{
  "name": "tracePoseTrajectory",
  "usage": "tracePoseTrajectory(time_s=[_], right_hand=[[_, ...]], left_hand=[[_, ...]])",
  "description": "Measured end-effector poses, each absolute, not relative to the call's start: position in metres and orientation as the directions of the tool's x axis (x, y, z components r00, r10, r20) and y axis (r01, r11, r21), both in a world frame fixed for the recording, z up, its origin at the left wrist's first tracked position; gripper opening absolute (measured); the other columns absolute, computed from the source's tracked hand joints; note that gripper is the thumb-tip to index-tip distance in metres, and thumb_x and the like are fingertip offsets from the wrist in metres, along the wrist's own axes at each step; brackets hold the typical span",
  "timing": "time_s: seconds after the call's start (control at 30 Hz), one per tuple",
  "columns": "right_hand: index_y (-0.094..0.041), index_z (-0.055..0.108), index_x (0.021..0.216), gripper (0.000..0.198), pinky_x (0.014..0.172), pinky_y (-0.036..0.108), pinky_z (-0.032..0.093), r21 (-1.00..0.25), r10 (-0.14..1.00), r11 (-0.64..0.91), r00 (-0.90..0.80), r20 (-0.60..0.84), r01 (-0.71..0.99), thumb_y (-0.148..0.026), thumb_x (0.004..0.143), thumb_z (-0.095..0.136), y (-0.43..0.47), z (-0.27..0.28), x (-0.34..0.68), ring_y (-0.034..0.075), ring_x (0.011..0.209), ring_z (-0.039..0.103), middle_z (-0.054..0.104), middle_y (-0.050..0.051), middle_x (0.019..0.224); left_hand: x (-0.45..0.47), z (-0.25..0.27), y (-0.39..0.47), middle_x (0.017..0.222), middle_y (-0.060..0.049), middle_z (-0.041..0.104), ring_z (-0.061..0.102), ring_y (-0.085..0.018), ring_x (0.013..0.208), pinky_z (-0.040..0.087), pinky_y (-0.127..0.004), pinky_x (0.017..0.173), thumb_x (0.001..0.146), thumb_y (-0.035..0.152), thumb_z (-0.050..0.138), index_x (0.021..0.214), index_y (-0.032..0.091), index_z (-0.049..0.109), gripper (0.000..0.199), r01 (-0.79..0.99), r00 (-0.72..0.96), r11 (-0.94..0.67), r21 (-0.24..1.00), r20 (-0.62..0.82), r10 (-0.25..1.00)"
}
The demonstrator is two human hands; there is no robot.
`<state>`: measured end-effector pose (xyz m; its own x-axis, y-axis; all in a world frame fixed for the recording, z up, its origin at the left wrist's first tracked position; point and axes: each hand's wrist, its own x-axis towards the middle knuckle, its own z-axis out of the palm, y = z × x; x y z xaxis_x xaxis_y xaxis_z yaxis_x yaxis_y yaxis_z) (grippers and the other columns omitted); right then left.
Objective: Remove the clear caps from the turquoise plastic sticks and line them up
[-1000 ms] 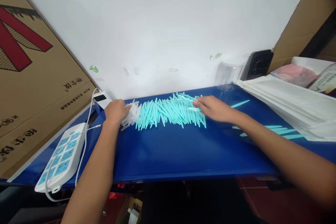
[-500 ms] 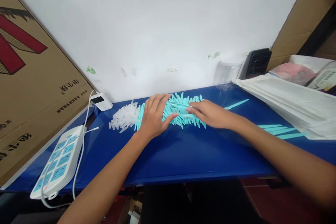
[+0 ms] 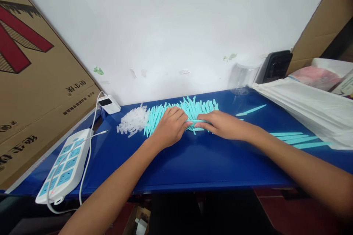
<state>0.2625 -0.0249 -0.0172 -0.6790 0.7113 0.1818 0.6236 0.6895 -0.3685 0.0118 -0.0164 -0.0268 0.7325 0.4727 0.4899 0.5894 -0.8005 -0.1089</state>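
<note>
A slim turquoise plastic stick (image 3: pixel 196 120), shaped like a small knife or razor handle, lies level between my two hands. My left hand (image 3: pixel 172 126) is closed at the stick's left end, thumb against curled fingers. At the other end, my right hand (image 3: pixel 220 124) pinches it between thumb and fingers. Just behind and under both hands spreads a heap of the same turquoise sticks (image 3: pixel 158 114). Against the heap's left side is a pile of small translucent white plastic pieces (image 3: pixel 132 119), like little caps.
On the blue table (image 3: pixel 187 169), loose turquoise sticks (image 3: pixel 299 138) lie right, beside white packaging sheets (image 3: pixel 309 106). A clear jar (image 3: pixel 244 79) and black device (image 3: pixel 277 66) stand by the wall. Left are a power strip (image 3: pixel 64 167), a white cabled device (image 3: pixel 109 104) and a cardboard box (image 3: pixel 52 80).
My left hand has come off the heap, moving right and nearer me, and its fingers have closed at the stick. My right hand has shifted slightly right and nearer, still gripping it.
</note>
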Motion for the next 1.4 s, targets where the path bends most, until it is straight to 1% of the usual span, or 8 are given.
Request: tracePoseTrajectory(time_s=[0.13,0.3,0.5,0.7,0.93,1.13,1.27,1.4], right_hand=[[-0.022,0.049,0.085,0.045,0.06,0.03,0.025,-0.414,0.724,0.668,-0.668,0.172,0.618,-0.057,0.111,0.039,-0.024,-0.017,0.264,0.016,0.055,0.043,0.047,-0.004,0.06],[-0.022,0.055,0.087,0.045,0.062,0.031,0.031,-0.497,0.777,0.603,-0.6,0.19,0.624,-0.06,0.108,0.044,-0.016,-0.013,0.273,0.018,0.061,0.051,0.058,0.001,0.069],[-0.02,0.061,0.11,0.045,0.071,0.035,0.041,-0.567,0.879,0.471,-0.416,0.233,0.676,-0.059,0.108,0.04,-0.007,-0.009,0.29,0.024,0.079,0.062,0.071,0.009,0.093],[-0.02,0.067,0.101,0.044,0.07,0.034,0.042,-0.554,0.839,0.538,-0.468,0.278,0.635,-0.057,0.108,0.044,-0.007,-0.002,0.294,0.022,0.077,0.06,0.072,0.008,0.093],[-0.023,0.067,0.088,0.038,0.077,0.033,0.045,-0.6,0.784,0.611,-0.499,0.369,0.517,-0.059,0.098,0.065,-0.014,0.001,0.284,0.021,0.082,0.065,0.074,0.004,0.085],[-0.023,0.065,0.089,0.044,0.067,0.031,0.039,-0.504,0.785,0.613,-0.544,0.297,0.609,-0.066,0.098,0.062,-0.019,-0.005,0.273,0.018,0.066,0.058,0.067,0.001,0.072],[-0.023,0.062,0.091,0.047,0.064,0.03,0.036,-0.489,0.792,0.604,-0.544,0.276,0.63,-0.07,0.098,0.059,-0.02,-0.008,0.271,0.019,0.063,0.055,0.066,0.001,0.07],[-0.024,0.06,0.091,0.042,0.062,0.029,0.034,-0.489,0.781,0.612,-0.571,0.251,0.622,-0.066,0.098,0.062,-0.023,-0.01,0.269,0.018,0.061,0.053,0.063,-0.001,0.068]], left_hand=[[0.01,-0.028,-0.016,0.086,-0.008,0.058,0.047,-0.024,0.085,0.04,-0.041,0.08,0.113,0.035,0.034,0.089,0.02,0.053,0.035,0.595,0.711,-0.803,0.002,0.464,0.528],[0.0,-0.024,-0.008,0.08,-0.005,0.054,0.044,-0.023,0.08,0.04,-0.04,0.078,0.114,0.037,0.031,0.081,0.023,0.045,0.038,0.634,0.632,-0.755,0.169,0.451,0.631],[-0.016,-0.024,0.005,0.077,-0.003,0.049,0.045,-0.023,0.08,0.039,-0.039,0.075,0.114,0.043,0.027,0.078,0.024,0.037,0.042,0.73,0.484,-0.635,0.252,0.464,0.742],[-0.014,-0.03,0.007,0.075,-0.003,0.05,0.047,-0.023,0.078,0.041,-0.04,0.077,0.114,0.043,0.027,0.076,0.025,0.037,0.043,0.736,0.471,-0.622,0.268,0.457,0.754],[-0.005,-0.027,-0.006,0.073,-0.002,0.049,0.049,-0.024,0.078,0.041,-0.038,0.073,0.114,0.045,0.027,0.077,0.024,0.038,0.044,0.708,0.525,-0.641,0.296,0.387,0.758],[0.007,-0.028,-0.017,0.074,-0.002,0.051,0.049,-0.022,0.075,0.039,-0.037,0.069,0.114,0.046,0.024,0.08,0.024,0.041,0.044,0.692,0.567,-0.653,0.309,0.328,0.756],[0.01,-0.029,-0.021,0.072,-0.002,0.05,0.05,-0.022,0.074,0.037,-0.036,0.067,0.114,0.047,0.022,0.08,0.024,0.043,0.046,0.707,0.597,-0.667,0.235,0.307,0.741],[0.012,-0.031,-0.024,0.077,-0.004,0.053,0.053,-0.023,0.074,0.035,-0.035,0.064,0.113,0.053,0.023,0.086,0.022,0.05,0.048,0.733,0.627,-0.675,0.087,0.3,0.719]])
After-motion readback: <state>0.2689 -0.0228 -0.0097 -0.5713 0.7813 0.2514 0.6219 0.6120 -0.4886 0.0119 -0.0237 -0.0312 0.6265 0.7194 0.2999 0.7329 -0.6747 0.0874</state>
